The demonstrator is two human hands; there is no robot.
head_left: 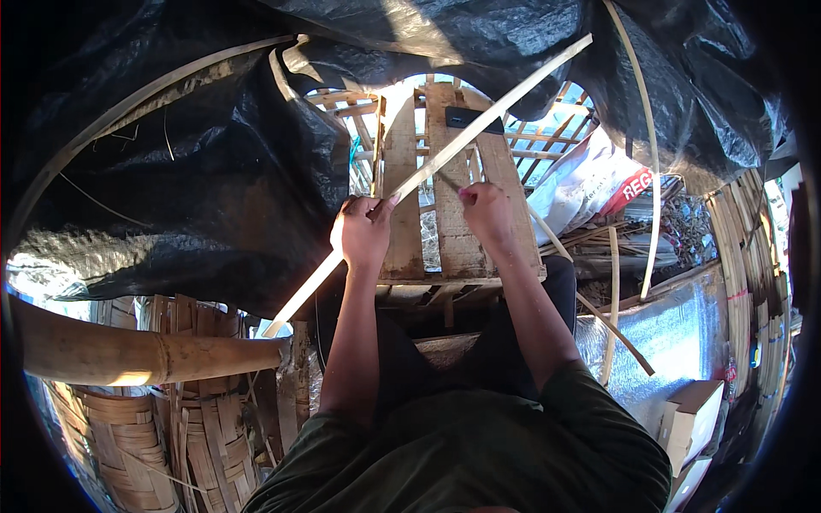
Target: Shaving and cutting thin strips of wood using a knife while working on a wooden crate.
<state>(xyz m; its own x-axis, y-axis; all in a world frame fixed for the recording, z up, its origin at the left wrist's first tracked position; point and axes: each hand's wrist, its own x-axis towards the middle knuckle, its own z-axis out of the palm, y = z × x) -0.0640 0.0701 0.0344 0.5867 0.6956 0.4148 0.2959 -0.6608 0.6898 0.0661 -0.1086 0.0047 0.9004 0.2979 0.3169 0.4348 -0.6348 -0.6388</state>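
A long pale bamboo strip [487, 120] slants across the view, rising from lower left to upper right. My left hand [363, 229] is closed round it at the lower part, thumb along the strip. My right hand [489, 218] is closed beside the strip, a little to its right, on what looks like a small knife [445, 181]. Its thin dark blade shows near the strip, with a pink bit at the fingers; its grip is mostly hidden. Under both hands stands a slatted wooden bench [445, 244], between my knees.
A flat black rectangular object [475, 120] lies on the bench's far end. Black plastic sheeting [214, 171] hangs left and above. A thick bamboo pole [154, 346] juts in at left. Loose strips [613, 299], a white-and-red sack [590, 184] and a cardboard box [688, 419] are at right.
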